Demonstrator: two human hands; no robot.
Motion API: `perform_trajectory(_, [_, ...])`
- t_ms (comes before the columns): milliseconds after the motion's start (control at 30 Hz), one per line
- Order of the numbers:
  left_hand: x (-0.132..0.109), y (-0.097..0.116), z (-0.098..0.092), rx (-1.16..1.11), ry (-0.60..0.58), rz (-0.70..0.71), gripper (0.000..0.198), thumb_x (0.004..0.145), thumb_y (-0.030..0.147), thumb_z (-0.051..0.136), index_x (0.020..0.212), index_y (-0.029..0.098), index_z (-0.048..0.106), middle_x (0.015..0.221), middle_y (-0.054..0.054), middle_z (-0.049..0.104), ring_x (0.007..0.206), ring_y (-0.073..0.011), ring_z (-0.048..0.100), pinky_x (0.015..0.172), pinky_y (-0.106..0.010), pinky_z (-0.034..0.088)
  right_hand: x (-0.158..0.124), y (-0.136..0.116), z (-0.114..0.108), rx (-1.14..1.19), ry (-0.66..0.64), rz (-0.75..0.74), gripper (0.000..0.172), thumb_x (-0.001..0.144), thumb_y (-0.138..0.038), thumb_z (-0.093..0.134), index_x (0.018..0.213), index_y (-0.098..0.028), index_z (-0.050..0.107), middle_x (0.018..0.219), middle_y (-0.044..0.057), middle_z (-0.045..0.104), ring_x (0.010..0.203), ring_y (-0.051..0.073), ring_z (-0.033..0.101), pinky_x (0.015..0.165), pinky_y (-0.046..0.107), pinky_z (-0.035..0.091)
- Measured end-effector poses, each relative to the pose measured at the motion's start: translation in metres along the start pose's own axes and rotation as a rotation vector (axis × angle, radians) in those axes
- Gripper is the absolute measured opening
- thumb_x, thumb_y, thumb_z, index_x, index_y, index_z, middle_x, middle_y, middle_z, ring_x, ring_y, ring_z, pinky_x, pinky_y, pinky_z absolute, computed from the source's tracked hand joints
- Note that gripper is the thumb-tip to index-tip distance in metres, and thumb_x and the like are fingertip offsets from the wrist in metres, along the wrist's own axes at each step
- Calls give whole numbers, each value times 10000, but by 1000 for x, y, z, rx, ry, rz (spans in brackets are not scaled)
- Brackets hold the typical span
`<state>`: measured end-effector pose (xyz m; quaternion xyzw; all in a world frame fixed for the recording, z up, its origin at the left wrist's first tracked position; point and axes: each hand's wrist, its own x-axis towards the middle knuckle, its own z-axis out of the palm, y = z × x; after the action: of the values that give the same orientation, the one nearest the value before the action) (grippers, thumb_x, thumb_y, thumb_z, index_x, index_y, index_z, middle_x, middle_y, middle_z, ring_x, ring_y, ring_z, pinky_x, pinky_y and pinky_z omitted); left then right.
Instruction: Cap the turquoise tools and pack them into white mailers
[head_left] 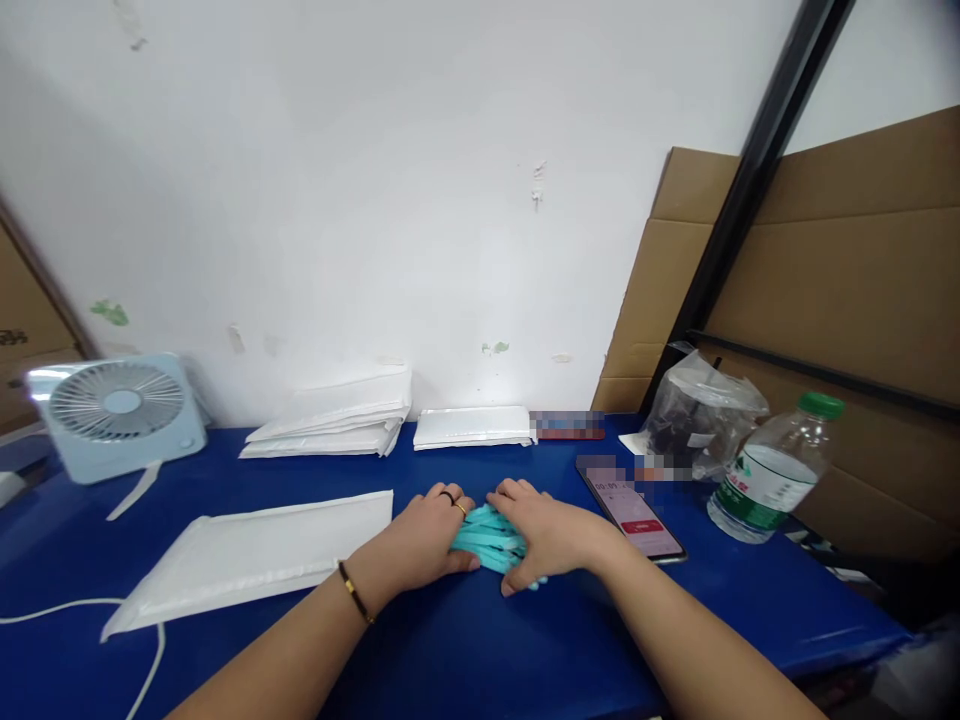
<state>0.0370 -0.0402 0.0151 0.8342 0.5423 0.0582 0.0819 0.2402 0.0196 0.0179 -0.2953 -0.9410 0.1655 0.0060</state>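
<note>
A bundle of teal strips (486, 540) lies on the blue table (465, 650), right in front of the person and between the two hands. Its long axis runs across the table from left to right. The right end sits a little nearer the person, where one teal tip pokes out under the right hand's fingers. The left hand (426, 535) grasps the left end, palm down, with fingers curled against the strips. It wears two rings, and a dark bracelet (355, 593) circles the wrist. The right hand (549, 532) covers the right half from above and clasps it the same way, so only the middle of the bundle shows between the hands. A phone (631, 512) lies face up just right of the right hand. Its lit screen shows a row of digits and a red button, but part of it is blurred and the digits cannot be read for certain. Farther right stands a water bottle (765, 470) with a green cap; its green and white label is too small to read. A clear plastic bag (701, 418) sits behind the bottle. A flat white envelope (255, 555) lies left of the left hand. Two stacks of envelopes (330, 422) rest by the wall, and a pale blue fan (120, 410) stands at the far left.
</note>
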Motion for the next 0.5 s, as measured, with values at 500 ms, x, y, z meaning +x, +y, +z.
perform_trajectory(500, [16,12,16,-167,161,-111,190,793,226,429,953,175,517,882,-74,629,793,-220,597,692,-318,428,15,-28,-25,-463,238,-65,160,674,-210,606,820,-149,622,821,101,623,839,258,561,822,421,328])
